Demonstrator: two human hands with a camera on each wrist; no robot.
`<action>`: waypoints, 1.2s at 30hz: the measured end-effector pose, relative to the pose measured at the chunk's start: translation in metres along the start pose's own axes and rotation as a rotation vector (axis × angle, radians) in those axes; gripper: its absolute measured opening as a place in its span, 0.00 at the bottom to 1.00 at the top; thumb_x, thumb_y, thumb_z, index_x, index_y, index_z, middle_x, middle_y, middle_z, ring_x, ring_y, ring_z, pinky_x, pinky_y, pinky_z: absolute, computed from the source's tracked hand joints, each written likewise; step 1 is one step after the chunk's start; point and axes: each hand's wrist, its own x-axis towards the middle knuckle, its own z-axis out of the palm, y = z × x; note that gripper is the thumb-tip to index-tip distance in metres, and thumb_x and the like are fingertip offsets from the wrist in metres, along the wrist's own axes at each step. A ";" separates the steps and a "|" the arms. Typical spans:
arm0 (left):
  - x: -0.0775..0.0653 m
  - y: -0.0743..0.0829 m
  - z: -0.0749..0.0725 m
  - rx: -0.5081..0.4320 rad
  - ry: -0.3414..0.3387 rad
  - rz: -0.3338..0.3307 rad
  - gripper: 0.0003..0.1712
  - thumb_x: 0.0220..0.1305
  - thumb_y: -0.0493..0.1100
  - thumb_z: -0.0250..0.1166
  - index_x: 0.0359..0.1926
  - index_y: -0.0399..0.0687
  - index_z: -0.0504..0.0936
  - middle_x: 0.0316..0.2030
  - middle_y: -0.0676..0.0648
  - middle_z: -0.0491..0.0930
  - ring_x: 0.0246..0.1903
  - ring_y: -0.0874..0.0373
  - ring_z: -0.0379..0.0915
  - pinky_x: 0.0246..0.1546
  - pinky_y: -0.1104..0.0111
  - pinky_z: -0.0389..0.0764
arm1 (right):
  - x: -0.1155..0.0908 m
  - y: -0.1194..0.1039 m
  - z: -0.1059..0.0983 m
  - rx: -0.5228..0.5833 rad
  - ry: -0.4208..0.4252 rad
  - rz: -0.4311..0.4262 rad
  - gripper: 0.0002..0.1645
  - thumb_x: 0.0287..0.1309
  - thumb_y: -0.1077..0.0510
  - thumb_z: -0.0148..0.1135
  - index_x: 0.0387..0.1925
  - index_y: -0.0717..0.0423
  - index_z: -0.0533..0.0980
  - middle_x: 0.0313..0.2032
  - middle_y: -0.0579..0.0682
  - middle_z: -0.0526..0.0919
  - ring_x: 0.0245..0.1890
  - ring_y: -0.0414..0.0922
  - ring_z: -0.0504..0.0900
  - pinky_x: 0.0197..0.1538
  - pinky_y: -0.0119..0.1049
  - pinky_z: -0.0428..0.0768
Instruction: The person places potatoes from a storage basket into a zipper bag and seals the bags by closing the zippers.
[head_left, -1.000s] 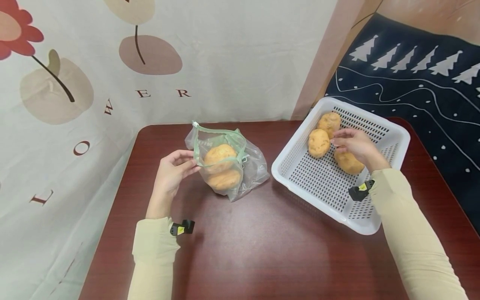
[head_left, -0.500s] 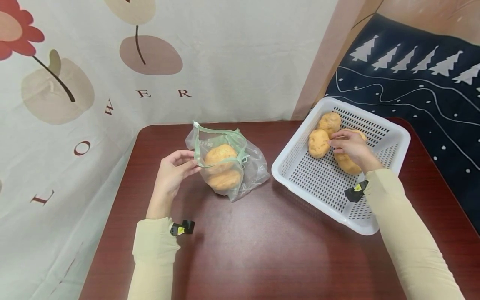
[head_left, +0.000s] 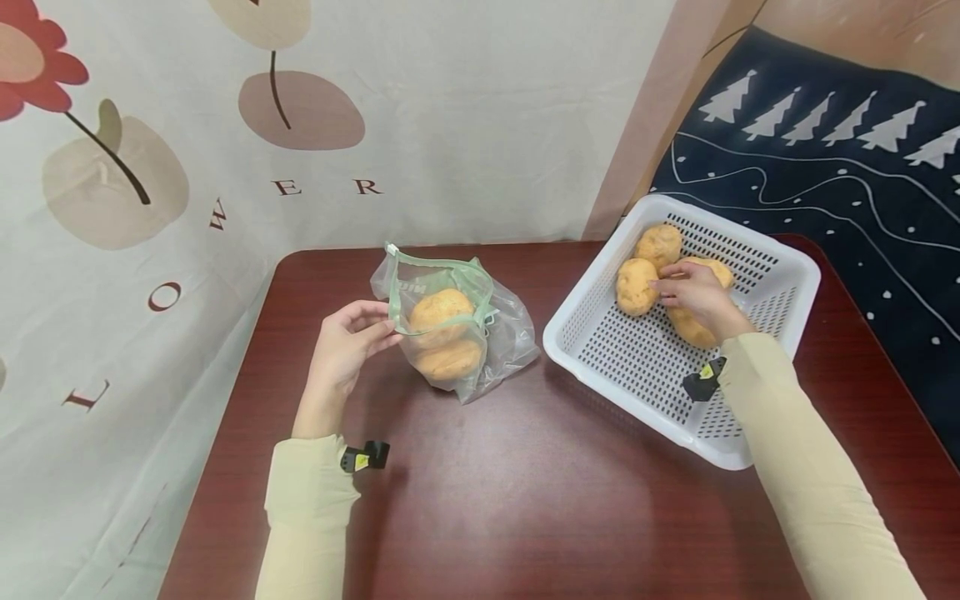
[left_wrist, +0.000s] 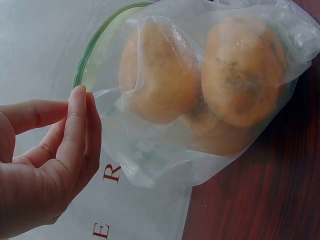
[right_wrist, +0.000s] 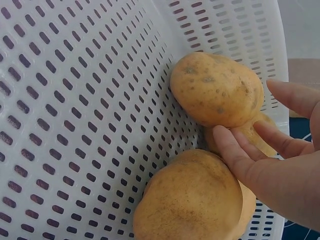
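My left hand (head_left: 345, 342) pinches the green-edged opening of a clear zip bag (head_left: 512, 333) between thumb and fingers. Potatoes (left_wrist: 242, 75) lie inside the bag, two large ones in front of another in the left wrist view. Over the white plastic basket (head_left: 637, 407), my right hand (head_left: 705, 298) reaches in with its fingers spread. Its fingertips are right at the end of the leftmost potato (head_left: 636, 287), not closed round it. Other potatoes lie close by: one behind (head_left: 660, 245) and a large one (right_wrist: 192, 197) partly under the hand.
The bag and basket stand on a dark red wooden table (head_left: 495, 517). A pale curtain (head_left: 480, 125) with printed flowers and letters hangs behind. Dark blue cloth (head_left: 825, 179) with white trees is at the right, beyond the basket.
My right hand has shifted slightly left, toward the leftmost potato, uncovering more of a potato behind it. The left hand and the bag have stayed in place.
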 end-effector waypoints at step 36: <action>-0.001 0.002 0.002 -0.001 -0.012 0.003 0.11 0.56 0.22 0.54 0.39 0.34 0.73 0.28 0.48 0.75 0.26 0.61 0.77 0.35 0.68 0.82 | 0.007 0.006 0.010 -0.040 -0.028 0.037 0.35 0.62 0.52 0.55 0.59 0.71 0.56 0.49 0.61 0.68 0.47 0.52 0.74 0.56 0.46 0.73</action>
